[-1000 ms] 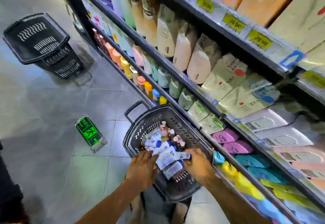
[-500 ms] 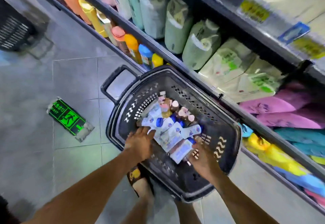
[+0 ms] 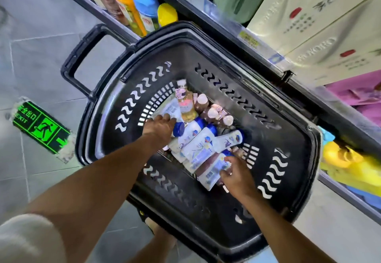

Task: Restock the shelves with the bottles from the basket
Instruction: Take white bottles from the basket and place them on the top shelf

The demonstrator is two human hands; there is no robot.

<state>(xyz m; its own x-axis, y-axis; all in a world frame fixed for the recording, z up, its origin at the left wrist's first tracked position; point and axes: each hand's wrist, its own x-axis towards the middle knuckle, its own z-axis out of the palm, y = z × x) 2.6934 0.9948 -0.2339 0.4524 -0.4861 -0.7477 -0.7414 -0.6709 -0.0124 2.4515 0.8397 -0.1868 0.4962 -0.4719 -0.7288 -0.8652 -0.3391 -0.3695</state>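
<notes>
Left hand [image 3: 159, 127], back uppermost, reaches into the bottle heap at its 9 o'clock edge; fingertips are hidden, so its grip cannot be told. Right hand [image 3: 237, 177], at 5 o'clock, curls thumb and fingers round a white-labelled bottle [image 3: 213, 172]. Smooth plastic bottles [image 3: 198, 145], mostly white with blue caps, lie jumbled on the floor of the black slotted basket [image 3: 288, 180]. The shelf edge [image 3: 224, 22] runs at the basket's 1 o'clock.

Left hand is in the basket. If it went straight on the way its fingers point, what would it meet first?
Most likely the golden bottle lying just beyond the left hand, past a white tube by its fingertips. Depth is unclear, so it might pass above.
</notes>
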